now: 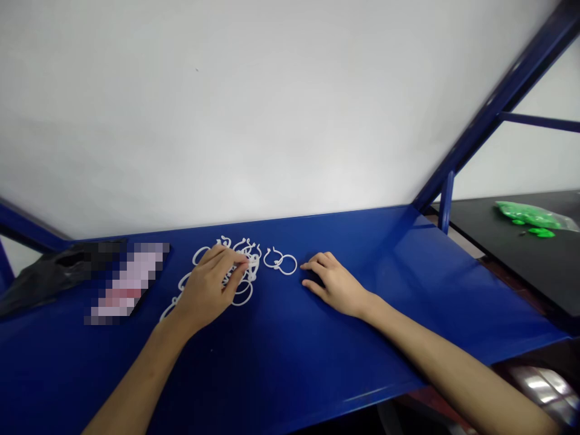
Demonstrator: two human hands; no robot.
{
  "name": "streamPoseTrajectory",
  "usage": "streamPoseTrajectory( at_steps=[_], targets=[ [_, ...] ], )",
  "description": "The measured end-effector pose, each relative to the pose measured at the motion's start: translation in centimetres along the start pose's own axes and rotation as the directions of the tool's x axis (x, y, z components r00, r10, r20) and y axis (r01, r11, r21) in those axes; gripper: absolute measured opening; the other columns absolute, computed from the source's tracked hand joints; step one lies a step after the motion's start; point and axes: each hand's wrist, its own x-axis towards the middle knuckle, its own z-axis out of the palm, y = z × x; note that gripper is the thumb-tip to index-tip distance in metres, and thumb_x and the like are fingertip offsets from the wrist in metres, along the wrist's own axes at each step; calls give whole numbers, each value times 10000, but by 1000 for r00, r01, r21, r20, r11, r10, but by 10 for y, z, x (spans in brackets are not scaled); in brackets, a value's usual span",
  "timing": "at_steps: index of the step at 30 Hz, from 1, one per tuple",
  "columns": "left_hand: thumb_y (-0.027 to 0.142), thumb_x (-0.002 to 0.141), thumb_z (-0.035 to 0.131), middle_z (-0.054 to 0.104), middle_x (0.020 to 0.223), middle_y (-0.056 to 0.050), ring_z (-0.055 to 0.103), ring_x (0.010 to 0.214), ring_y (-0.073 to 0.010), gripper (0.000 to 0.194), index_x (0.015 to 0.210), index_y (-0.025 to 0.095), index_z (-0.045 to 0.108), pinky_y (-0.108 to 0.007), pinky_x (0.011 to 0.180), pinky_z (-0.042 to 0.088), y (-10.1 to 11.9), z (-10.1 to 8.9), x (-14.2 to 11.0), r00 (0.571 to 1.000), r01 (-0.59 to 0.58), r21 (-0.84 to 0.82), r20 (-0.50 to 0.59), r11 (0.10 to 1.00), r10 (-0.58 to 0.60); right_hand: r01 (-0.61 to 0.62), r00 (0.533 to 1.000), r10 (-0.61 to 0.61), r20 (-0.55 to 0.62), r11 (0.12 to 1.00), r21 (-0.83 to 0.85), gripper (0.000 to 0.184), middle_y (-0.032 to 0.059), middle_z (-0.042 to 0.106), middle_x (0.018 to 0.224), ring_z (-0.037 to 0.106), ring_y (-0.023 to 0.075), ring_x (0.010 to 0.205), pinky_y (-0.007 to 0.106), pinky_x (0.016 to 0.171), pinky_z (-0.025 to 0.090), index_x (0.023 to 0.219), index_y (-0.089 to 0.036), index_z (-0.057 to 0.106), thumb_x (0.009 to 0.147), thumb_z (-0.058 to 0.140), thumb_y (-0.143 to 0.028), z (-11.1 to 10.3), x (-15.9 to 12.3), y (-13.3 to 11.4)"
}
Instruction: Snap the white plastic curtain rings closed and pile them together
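Note:
Several white plastic shower-curtain rings (242, 294) lie in a loose pile on the blue tabletop (290, 344). My left hand (206, 287) is over the pile, its thumb and forefinger pinched on one white curtain ring (254, 266); the palm hides part of the heap. To the right of the pile lie an open white ring (272, 266) and a round one (289, 273), overlapping each other. My right hand (338, 284) rests just right of these two, fingers apart and holding nothing.
Left of the pile is a pixelated pink-and-white item (131, 281), with a black plastic bag (49, 278) beyond it. A white wall (290, 121) stands behind. Blue frame posts (480, 115) rise at the right, beside a black table (512, 260) bearing a bag of green pieces (530, 215).

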Motion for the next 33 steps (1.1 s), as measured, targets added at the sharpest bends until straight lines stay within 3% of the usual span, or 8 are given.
streamPoseTrajectory(
  at_steps=[5, 12, 18, 22, 29, 33],
  targets=[
    [420, 1001, 462, 685, 843, -9, 638, 808, -184, 273, 897, 236, 634, -334, 800, 524, 4, 3, 1, 996, 70, -86, 61, 994, -65, 3, 1000, -3, 5, 1000, -3, 293, 122, 619, 1132, 565, 261, 1041, 466, 969, 532, 1233, -171, 630, 982, 589, -316, 0, 0, 0],
    [413, 973, 548, 716, 831, 8, 651, 789, -159, 235, 897, 252, 701, -297, 720, 541, 6, 5, 1, 997, 67, -159, -16, 985, -71, 7, 1000, -7, -6, 1000, -2, 293, 118, 623, 1122, 575, 262, 1040, 465, 960, 537, 1240, -178, 621, 983, 585, -314, 0, 0, 0],
    [236, 960, 587, 720, 864, 2, 650, 865, -152, 138, 873, 235, 694, -309, 811, 556, 25, 15, 0, 988, -146, -212, -74, 966, 133, 41, 997, -32, -71, 991, 129, 338, 110, 631, 1149, 614, 235, 1046, 442, 947, 552, 1325, -198, 545, 1003, 554, -298, -2, -1, -9],
    [132, 944, 593, 709, 933, -12, 636, 975, -148, 127, 928, 209, 692, -294, 902, 549, 45, 26, -6, 947, -321, -168, -85, 932, 310, 71, 995, -48, -91, 961, 267, 381, 84, 648, 1091, 671, 177, 872, 373, 840, 587, 1368, -200, 486, 1012, 542, -323, -5, -4, -16],
    [89, 947, 567, 695, 1000, -32, 614, 1076, -160, 147, 976, 181, 678, -291, 961, 547, 55, 28, -13, 931, -366, -138, -58, 921, 361, 5, 997, 27, -76, 918, 397, 243, 55, 684, 1075, 667, 133, 733, 306, 713, 563, 1214, -216, 529, 987, 568, -294, -2, -5, -21],
    [64, 909, 615, 695, 1019, -55, 609, 1099, -186, 157, 1020, 156, 678, -327, 985, 544, 53, 29, -15, 913, -407, -70, -69, 911, 403, -111, 987, 159, -22, 780, 616, 193, -8, 680, 829, 661, 126, 653, 261, 635, 531, 1129, -208, 514, 978, 575, -313, 6, -3, -27]
  ],
)
